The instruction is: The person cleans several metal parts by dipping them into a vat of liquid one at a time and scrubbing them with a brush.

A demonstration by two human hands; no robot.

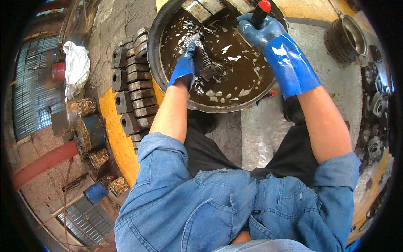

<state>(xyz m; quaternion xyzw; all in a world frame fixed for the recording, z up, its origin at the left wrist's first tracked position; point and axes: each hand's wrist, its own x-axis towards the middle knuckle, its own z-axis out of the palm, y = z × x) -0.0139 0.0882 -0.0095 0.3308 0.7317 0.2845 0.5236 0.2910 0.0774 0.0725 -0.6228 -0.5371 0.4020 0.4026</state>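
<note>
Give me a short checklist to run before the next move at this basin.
1. Blue gloves worn on both hands: ok.
2. Right grip closed around the black tool handle with the red end: ok.
3. Left grip secure on the ridged metal part: cannot tell; it touches the part, but most of the fingers are hidden.
4. Tool's working end in plain sight: not ok; the right glove hides most of it.
5. Denim sleeves rolled up, clear of the dark liquid: ok.
6. Basin bottom visible: not ok; the liquid is too murky.
</note>
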